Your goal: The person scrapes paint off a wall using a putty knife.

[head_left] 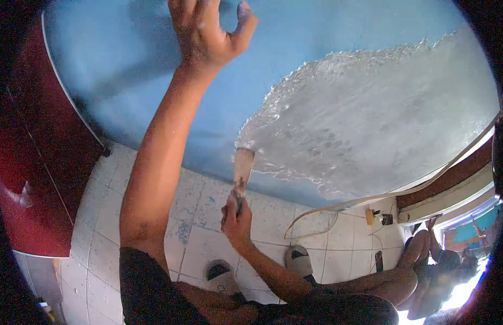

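In my right hand (236, 228) is a putty knife (244, 162), its handle wrapped by my fingers and its flat, worn blade pointing up. The blade tip is at the lower left edge of a bare grey patch (360, 114) on the blue-painted wall (219, 116). Ragged, flaking paint rims this patch. Higher up, to the left, my left hand (211, 35) is raised at the wall with its thumb held apart and nothing visible in it. The picture's top edge cuts off some of its fingertips.
A dark red panel (37, 157) stands at the left. Blue flakes lie on the white tiled floor (202, 244) by my slippered feet. A pale cable or strip (338, 205) runs along the wall's base; a dark phone-like object (378, 261) and another person (425, 249) are right.
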### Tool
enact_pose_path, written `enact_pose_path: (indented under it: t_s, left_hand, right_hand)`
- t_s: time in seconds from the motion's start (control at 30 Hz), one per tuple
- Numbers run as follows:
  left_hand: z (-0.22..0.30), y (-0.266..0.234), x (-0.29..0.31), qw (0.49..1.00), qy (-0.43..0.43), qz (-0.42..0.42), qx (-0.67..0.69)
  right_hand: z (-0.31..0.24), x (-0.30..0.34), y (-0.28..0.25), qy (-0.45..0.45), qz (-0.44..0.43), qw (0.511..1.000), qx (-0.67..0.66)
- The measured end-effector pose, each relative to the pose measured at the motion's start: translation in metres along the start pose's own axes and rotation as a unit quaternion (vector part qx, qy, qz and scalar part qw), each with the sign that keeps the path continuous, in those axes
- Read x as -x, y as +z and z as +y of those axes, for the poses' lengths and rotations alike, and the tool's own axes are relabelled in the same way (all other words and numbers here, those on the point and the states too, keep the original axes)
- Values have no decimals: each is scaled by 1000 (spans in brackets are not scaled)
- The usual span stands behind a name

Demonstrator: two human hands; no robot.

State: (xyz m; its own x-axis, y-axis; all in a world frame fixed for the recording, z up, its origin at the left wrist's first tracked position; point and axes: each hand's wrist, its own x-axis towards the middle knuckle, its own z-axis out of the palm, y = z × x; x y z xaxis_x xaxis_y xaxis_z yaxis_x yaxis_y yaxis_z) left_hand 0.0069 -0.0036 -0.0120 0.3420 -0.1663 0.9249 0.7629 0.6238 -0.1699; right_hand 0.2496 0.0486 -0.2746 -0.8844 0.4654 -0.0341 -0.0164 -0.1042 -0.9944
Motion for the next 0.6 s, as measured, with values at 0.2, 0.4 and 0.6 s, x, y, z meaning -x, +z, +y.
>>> enact_pose_path:
  t_s: [0.2, 0.4, 0.6]
  left_hand:
    - [3, 6, -7, 1000, 8, 14, 11]
    - [0, 5, -1, 1000, 25, 9, 2]
    - [3, 2, 3, 1000, 7, -6, 3]
  right_hand:
    - [11, -22, 8, -51, 6, 999, 19]
    - [26, -16, -10, -30, -9, 989, 141]
    - [17, -6, -4, -75, 5, 995, 72]
